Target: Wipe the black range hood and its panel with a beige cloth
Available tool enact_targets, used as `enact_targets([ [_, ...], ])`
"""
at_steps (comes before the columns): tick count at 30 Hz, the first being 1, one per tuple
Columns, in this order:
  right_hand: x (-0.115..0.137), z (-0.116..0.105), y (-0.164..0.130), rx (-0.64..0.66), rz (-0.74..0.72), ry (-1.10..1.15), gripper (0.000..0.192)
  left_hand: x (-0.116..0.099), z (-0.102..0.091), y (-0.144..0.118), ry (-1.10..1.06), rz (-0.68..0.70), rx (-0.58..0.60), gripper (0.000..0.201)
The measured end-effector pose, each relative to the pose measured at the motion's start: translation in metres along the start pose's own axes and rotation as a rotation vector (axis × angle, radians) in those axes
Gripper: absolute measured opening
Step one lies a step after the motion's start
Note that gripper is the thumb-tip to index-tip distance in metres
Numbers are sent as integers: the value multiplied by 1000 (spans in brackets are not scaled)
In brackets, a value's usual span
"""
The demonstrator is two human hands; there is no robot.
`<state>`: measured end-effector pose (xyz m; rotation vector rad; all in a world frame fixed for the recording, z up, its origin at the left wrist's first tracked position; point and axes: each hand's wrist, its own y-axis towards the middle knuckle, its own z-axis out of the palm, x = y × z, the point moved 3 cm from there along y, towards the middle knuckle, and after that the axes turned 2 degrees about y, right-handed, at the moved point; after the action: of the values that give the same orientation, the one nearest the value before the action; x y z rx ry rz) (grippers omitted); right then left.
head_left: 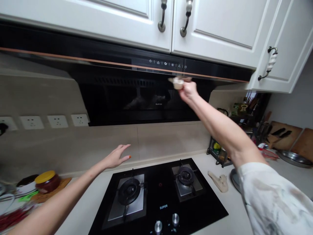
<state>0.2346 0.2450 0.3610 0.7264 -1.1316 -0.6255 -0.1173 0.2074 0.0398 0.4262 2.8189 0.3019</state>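
well, your right hand [187, 90] is up at the range hood [137, 88], its grip clenched around a small pale cloth [178, 82] that presses against the lower edge of the hood's black front, just under the row of touch icons [167, 63]. keep the cloth flat and bunched firmly in the fingers so it doesn't slip out, and press evenly along the copper trim line rather than dabbing. mind those touch icons just above: a stray knuckle there could wake the fan or light, i'd judge.

your left hand [116, 157] is released, fingers spread, hovering near the backsplash above the far edge of the table [80, 209], holding nothing. let it rest on the table edge for balance, well clear of the left burner [129, 191] on the black hob [158, 199].

a second rag [218, 181] lies on the table just right of the hob, beside the right burner [186, 176]. a yellow-lidded jar [47, 181] sits far left on a mat, apart from your reach, so your elbow shouldn't trouble it.
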Motion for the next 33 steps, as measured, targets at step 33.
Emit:
enact_targets([
  [33,59,-126,-15,76,-708,-1745,63,-76,78,-1,-425,19,181,77],
])
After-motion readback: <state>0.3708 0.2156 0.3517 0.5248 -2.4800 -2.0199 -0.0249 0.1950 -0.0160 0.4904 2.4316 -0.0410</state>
